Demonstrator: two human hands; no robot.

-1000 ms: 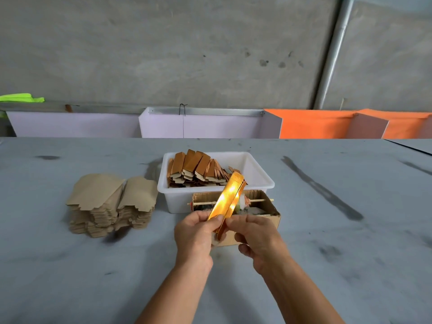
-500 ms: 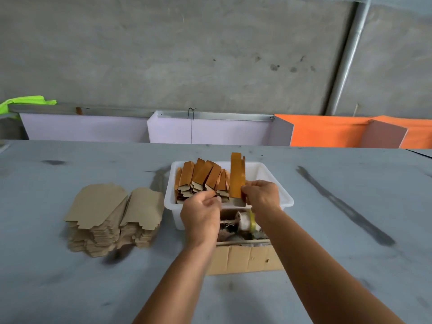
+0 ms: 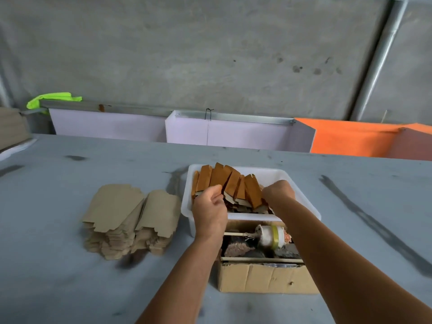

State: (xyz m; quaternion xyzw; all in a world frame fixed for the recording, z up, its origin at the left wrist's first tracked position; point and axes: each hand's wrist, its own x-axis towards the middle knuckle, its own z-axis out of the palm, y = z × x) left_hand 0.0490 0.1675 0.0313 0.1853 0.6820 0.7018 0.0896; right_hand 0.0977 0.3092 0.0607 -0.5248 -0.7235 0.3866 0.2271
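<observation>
A white plastic tub [image 3: 306, 208] stands mid-table with a leaning row of flat golden-orange boxes [image 3: 219, 181] in it. My right hand [image 3: 278, 191] reaches into the tub, its fingers curled down at the lower end of the rightmost golden box [image 3: 253, 194], which leans against the row. My left hand [image 3: 210, 208] is at the tub's front left, fingers loosely curled, thumb up against the row, with nothing seen in its grip. My fingertips are hidden on both hands.
An open cardboard box [image 3: 264, 280] with a white roll and dark scraps sits in front of the tub. Two stacks of flat brown cardboard blanks [image 3: 131, 218] lie to the left. Lilac and orange panels [image 3: 233, 134] line the table's far edge.
The golden box, held up near my chest a second ago, has been carried forward and lowered into the tub at the right end of the row. Both hands followed it.
</observation>
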